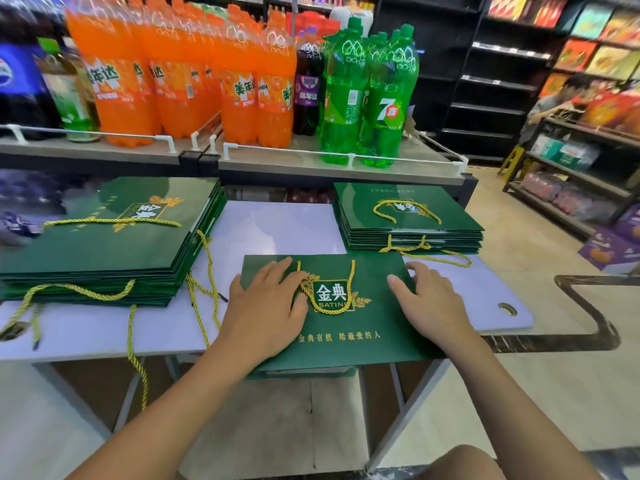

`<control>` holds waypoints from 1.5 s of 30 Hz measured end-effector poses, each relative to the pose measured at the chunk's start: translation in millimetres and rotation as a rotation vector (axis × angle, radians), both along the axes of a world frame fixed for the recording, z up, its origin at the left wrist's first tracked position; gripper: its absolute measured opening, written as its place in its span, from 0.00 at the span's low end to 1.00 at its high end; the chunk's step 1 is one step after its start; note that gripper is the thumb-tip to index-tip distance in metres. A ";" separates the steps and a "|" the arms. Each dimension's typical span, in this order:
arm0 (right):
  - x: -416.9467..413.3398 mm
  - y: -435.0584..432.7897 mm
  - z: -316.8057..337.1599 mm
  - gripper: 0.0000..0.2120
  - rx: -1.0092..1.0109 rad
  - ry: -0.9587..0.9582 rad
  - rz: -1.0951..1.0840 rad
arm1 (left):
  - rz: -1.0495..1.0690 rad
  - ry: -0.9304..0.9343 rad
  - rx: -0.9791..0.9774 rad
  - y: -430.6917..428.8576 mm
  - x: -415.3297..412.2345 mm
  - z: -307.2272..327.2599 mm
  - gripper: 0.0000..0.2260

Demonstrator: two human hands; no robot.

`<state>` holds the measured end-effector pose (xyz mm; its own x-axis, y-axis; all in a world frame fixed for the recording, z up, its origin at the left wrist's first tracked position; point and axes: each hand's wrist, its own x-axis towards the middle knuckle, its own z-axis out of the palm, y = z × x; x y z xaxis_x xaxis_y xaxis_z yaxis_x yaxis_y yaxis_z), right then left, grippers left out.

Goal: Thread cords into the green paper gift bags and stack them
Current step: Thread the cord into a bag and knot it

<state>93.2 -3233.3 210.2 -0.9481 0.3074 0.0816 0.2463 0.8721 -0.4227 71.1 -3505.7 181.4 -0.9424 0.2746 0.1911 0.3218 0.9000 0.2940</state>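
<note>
Head view: left hand and right hand rest flat, gripping nothing, on bag marked SATINE.

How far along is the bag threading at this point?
Done: the right stack holds bags with cord loops showing. In hand: left hand and right hand press flat on the centre bag, whose cord already loops across it; it is not yet stacked. Left: the left stack and loose cords beside it; whether those bags are threaded is unclear.
</note>
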 end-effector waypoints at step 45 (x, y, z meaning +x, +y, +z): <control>-197.2 184.4 64.1 0.28 -0.176 0.078 0.033 | 0.280 -0.152 0.631 143.5 -211.2 54.1 0.12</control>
